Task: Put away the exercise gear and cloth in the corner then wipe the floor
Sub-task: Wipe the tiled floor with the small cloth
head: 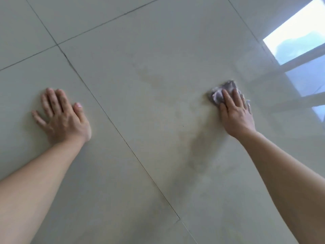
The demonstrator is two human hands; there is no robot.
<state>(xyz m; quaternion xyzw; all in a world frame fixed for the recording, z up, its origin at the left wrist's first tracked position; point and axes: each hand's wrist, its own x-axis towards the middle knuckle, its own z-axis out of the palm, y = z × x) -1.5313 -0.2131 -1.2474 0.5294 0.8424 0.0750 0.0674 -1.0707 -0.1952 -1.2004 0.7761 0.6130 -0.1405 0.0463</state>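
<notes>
1. My left hand [61, 117] lies flat on the floor [158, 41] — fingers straight, slightly spread.
2. My right hand [235, 113] presses the grey cloth [219, 94], fingers straight — cloth half hidden underneath, blurry.

On a pale tiled floor [158, 50], the left hand [61, 117] lies flat, fingers spread, while the right hand [235, 113] presses a crumpled grey cloth [219, 93] down.

Left hand [60, 115] flat on the floor [140, 50] at frame left; right hand [234, 113] at centre right, pressing on a cloth [219, 92]; window reflection [299, 32] upper right.
</notes>
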